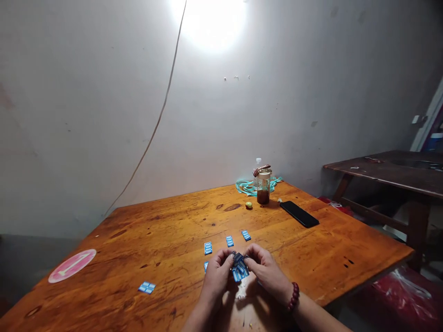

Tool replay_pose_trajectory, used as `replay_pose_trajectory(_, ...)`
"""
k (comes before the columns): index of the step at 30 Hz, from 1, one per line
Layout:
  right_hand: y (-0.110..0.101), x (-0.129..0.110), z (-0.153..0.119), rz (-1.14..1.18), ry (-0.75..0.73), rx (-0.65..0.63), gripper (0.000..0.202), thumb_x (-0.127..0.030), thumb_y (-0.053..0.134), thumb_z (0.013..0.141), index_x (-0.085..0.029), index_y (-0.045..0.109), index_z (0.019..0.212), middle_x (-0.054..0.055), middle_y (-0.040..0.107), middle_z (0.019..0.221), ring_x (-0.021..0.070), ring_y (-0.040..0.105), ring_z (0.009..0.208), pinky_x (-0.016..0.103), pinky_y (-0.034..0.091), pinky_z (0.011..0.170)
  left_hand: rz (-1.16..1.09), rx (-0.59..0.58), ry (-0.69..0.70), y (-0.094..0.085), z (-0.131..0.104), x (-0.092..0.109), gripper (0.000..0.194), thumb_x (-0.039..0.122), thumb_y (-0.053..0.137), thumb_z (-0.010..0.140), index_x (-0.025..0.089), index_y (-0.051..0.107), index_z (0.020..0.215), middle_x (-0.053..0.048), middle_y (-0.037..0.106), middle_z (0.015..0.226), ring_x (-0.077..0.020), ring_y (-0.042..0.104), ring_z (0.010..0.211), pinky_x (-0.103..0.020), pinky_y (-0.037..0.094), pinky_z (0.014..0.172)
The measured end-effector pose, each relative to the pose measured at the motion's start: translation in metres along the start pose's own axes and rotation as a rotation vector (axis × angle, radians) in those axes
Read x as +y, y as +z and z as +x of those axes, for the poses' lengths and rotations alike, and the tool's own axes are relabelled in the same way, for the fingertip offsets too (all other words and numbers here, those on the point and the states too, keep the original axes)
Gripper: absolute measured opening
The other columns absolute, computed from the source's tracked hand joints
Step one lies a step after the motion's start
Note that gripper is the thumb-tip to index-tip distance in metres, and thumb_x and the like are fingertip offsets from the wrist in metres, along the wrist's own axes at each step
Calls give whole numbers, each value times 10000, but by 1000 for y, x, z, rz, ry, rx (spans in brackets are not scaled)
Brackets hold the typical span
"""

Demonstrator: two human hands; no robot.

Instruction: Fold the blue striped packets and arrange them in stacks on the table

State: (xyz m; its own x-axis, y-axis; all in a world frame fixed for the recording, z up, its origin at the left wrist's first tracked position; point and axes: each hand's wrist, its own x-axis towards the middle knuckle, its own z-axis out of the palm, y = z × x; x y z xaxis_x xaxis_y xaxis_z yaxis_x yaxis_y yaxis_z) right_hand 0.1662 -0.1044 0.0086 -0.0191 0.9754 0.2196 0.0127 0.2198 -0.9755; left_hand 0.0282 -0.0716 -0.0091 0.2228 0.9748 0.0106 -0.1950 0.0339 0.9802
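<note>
My left hand (218,273) and my right hand (268,273) are close together over the near part of the wooden table. Both pinch a small blue-and-white patterned piece (239,274) between thumb and fingers, one hand on each side. Its upper part looks dark, and the fingertips cover its edges. Just beyond the hands lie similar blue-and-white pieces, a left one (208,248), a middle one (230,241) and a right one (246,235). Another piece (206,266) is partly hidden behind my left hand. Farther left lies a flat blue-and-white piece (147,287).
Toward the back of the table (166,221) stand a jar of brown liquid (263,191) and a clear bottle (258,162) beside turquoise straps (245,186). A small yellow-green object (248,205) and a black phone (299,214) lie nearer. A pink round sticker (72,266) is at left.
</note>
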Motion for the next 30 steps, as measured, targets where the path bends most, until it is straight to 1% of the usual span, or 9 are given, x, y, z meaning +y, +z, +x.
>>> replay_pose_trajectory(4, 8, 16, 8, -60, -28, 90, 114, -263, 498, 735, -167, 518, 679, -15, 518, 638, 122, 488, 619, 220, 402, 571, -114, -22, -58, 3, -1, 2, 289, 396, 609, 654, 125, 599, 756, -27, 614, 653, -106, 543, 556, -208, 410, 545)
replay_pose_trajectory(8, 7, 27, 7, -82, -50, 136, 108, -256, 479, 744, -169, 527, 701, -8, 532, 652, 128, 500, 616, 223, 405, 556, -123, -85, -117, 6, -1, 1, 310, 421, 595, 662, 133, 604, 775, -33, 621, 670, -116, 554, 561, -197, 393, 497)
replay_pose_trajectory(11, 8, 26, 4, -138, -93, 138, 114, -257, 484, 742, -170, 539, 693, -7, 541, 664, 132, 505, 638, 228, 407, 583, -90, -69, -80, 5, 0, -2, 264, 339, 669, 604, 120, 611, 739, -31, 622, 660, -117, 555, 583, -202, 406, 542)
replay_pose_trajectory(14, 9, 23, 3, -178, -115, 124, 123, -270, 495, 743, -170, 542, 688, -6, 541, 674, 134, 505, 663, 231, 410, 613, -88, -38, -32, 2, 2, -4, 216, 298, 681, 593, 118, 609, 688, -13, 615, 619, -101, 540, 559, -197, 400, 557)
replay_pose_trajectory(18, 9, 25, 3, -41, -31, 53, 139, -313, 529, 724, -175, 532, 740, -15, 535, 689, 124, 503, 644, 232, 421, 600, -119, 4, -8, 2, 1, -3, 217, 308, 666, 608, 125, 599, 704, -11, 621, 621, -103, 543, 541, -209, 410, 548)
replay_pose_trajectory(22, 5, 26, 3, 121, 15, -3, 153, -307, 585, 678, -168, 525, 697, -24, 523, 663, 114, 497, 636, 227, 413, 603, -184, 50, -19, 2, 0, 5, 240, 321, 672, 593, 132, 589, 717, -12, 624, 645, -115, 562, 557, -228, 437, 558)
replay_pose_trajectory(24, 3, 25, 3, 164, 25, 10, 165, -315, 596, 664, -166, 526, 679, -23, 519, 649, 114, 496, 628, 232, 411, 601, -187, 103, -44, 1, -1, 9, 251, 329, 671, 590, 136, 593, 730, -5, 617, 648, -106, 560, 552, -215, 441, 542)
replay_pose_trajectory(26, 2, 23, 3, 187, 32, 54, 189, -333, 609, 643, -166, 532, 684, -19, 523, 653, 119, 500, 625, 239, 413, 599, -169, 153, -56, -1, 0, 11, 252, 327, 671, 589, 141, 600, 744, 4, 611, 654, -92, 556, 549, -199, 443, 532)
replay_pose_trajectory(30, 2, 18, 2, 222, 49, 99, 259, -353, 626, 618, -181, 554, 799, -8, 541, 691, 128, 512, 627, 246, 422, 587, -112, 183, -41, -3, 2, 7, 242, 312, 673, 577, 143, 604, 737, 2, 614, 670, -93, 554, 557, -194, 448, 519)
